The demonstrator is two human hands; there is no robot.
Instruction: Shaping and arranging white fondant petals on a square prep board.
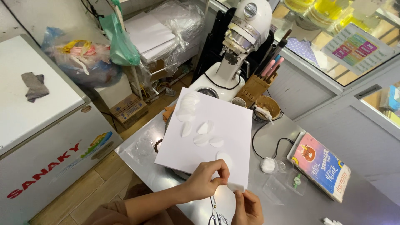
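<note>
The left hand (pixel 206 179) is pinching a small white piece (pixel 236 186) between thumb and fingers, right at the near edge of the white board (pixel 221 125). The right hand (pixel 248 207) is closing its fingers on the same piece from below, so both hands are holding it together. The right hand is cut off by the bottom edge of the view, and its palm is not showing.

The board is lying on the steel table (pixel 366 200), and more white petals (pixel 203 134) are lying on it in a loose line toward the far corner. The board is hiding most of the table under it. Something dark is sticking out under its near edge, but I cannot tell what it is.

To the right, bare steel is lying open between the board and the colourful book (pixel 321 166), with only a black cable (pixel 266 143) and a white ball (pixel 268 165) there. Behind the board the white mixer (pixel 237 50) is standing close. On the left the table is ending near the white freezer (pixel 37 125), with wooden floor between them.
</note>
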